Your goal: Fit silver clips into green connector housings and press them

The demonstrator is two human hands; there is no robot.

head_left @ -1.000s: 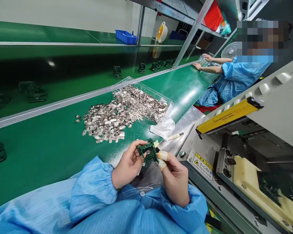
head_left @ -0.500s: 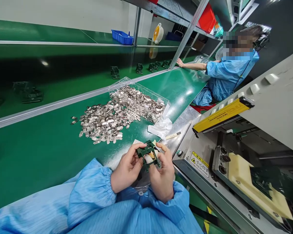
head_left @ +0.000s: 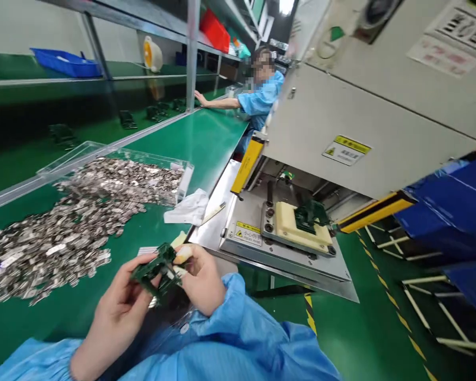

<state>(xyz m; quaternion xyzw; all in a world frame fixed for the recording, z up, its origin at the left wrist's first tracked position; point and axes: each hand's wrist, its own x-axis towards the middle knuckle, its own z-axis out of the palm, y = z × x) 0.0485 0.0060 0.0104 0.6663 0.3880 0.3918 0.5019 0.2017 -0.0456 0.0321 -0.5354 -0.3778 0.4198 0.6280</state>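
Observation:
A dark green plastic frame-like part [head_left: 155, 276] is held low in front of me, tilted. Along its left side, my left hand [head_left: 117, 309] grips it between thumb and fingers. Closed at its right edge is my right hand [head_left: 206, 280], with pale coverings on the fingertips; the exact contact is blurred. Just beyond the hands lie a white cloth [head_left: 188, 207] and a thin pale tool with a dark tip [head_left: 213, 214]. A heap of small silvery metal pieces [head_left: 63, 238] spreads to the left, running into a clear plastic tray [head_left: 185, 182].
On the right, a press machine [head_left: 321, 121] has yellow bars at its opening. Its cream fixture [head_left: 285, 222] bears another dark green part [head_left: 311, 216]. A co-worker in blue [head_left: 262, 98] sits farther along the bench. Blue bin [head_left: 69, 64] and tape roll [head_left: 153, 53] stand at the back.
My view has swung to the right, bringing the press and its fixture into fuller view. Both hands still hold the green part, which is now turned differently.

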